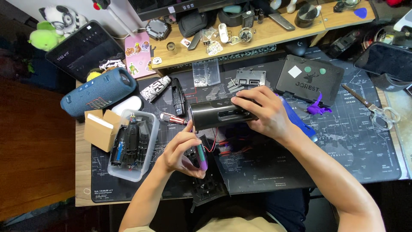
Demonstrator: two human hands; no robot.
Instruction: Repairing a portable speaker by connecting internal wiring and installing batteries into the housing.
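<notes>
I see my right hand wrapped over the top of a black, glossy, tube-shaped plastic housing, fingers curled on it, holding it level just above the dark map-printed desk mat. My left hand pinches a small purple cylindrical battery cell together with a black part; thin red and black wires run from there up toward the housing. I judge that the step in hand is work on the opened device, with the cell outside the housing and the wires connected. The next move calls for a gentle grip, because the wires look short and could pull.

To the left, on the tabletop, a clear plastic rectangular tub holds several black elongated device parts and one blue piece. Beside it stands a small open brown cardboard box; what is inside I cannot tell. Behind them lies a dark blue cylindrical fabric speaker. To the right I see a black flat case and steel scissors.
</notes>
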